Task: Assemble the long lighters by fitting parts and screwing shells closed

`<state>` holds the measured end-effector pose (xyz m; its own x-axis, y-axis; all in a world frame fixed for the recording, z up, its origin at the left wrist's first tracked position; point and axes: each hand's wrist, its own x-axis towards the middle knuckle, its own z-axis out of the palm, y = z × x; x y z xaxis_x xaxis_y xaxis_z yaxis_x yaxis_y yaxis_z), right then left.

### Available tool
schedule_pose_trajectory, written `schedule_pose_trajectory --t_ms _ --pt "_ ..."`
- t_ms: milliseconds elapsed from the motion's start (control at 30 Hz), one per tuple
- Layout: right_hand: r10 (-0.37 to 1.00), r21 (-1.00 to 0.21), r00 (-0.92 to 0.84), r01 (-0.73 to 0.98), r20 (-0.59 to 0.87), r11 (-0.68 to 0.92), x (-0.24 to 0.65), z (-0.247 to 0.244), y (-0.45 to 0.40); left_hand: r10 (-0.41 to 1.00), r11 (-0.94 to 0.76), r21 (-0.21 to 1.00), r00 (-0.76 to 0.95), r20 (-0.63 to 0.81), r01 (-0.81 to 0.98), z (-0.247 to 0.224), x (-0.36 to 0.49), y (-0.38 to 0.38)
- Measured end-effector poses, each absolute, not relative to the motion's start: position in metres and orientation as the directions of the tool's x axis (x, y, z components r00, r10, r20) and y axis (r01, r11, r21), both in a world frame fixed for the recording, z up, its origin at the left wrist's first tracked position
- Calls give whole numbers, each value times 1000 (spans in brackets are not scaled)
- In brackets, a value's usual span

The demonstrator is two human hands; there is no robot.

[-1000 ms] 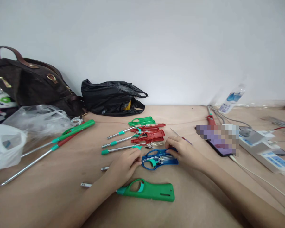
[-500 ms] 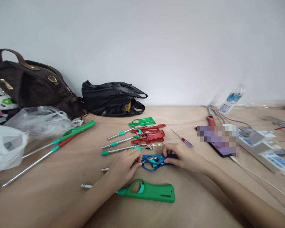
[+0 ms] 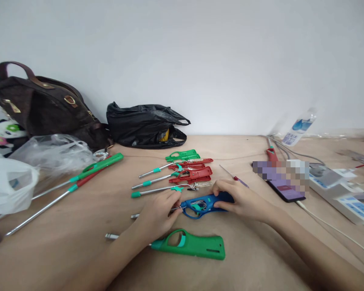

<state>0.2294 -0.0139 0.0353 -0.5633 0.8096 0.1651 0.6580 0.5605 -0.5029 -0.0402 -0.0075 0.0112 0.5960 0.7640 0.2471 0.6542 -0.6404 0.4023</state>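
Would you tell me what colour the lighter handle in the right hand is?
The lighter handle is blue, best seen in the head view.

Blue lighter (image 3: 211, 201) with teal trigger (image 3: 196, 207), green lighter (image 3: 200, 247), red casing halves (image 3: 200, 173), black plastic bag (image 3: 136, 125), tan tabletop (image 3: 255, 258)

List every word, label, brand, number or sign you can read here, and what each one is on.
No text reads clearly.
Tilted plastic bottle: printed label, marks too blurred to read.
Power strip: blue-and-white labels, print too small to read.
Phone: part of the screen is pixelated; nothing legible.
Blue long-nosed lighter in the hands: no lettering can be made out.
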Motion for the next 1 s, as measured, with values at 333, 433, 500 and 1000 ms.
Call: schedule_pose_trajectory --t_ms 333,433,500,1000 --pt "771 -441 -600 645 214 624 221 27 -17 720 -694 327 631 290 642 12 -41 -10" --pt "772 -431 -600 652 210 624 221 26 -17 696 -718 275 650 306 639 10 -40 -11" --pt "774 -427 -600 657 202 621 220 26 -18 684 -727 241 652 327 643 9 -39 -12" --pt "798 -376 -582 712 156 593 215 22 -21 699 -714 247 652 293 655 9 -38 -13"
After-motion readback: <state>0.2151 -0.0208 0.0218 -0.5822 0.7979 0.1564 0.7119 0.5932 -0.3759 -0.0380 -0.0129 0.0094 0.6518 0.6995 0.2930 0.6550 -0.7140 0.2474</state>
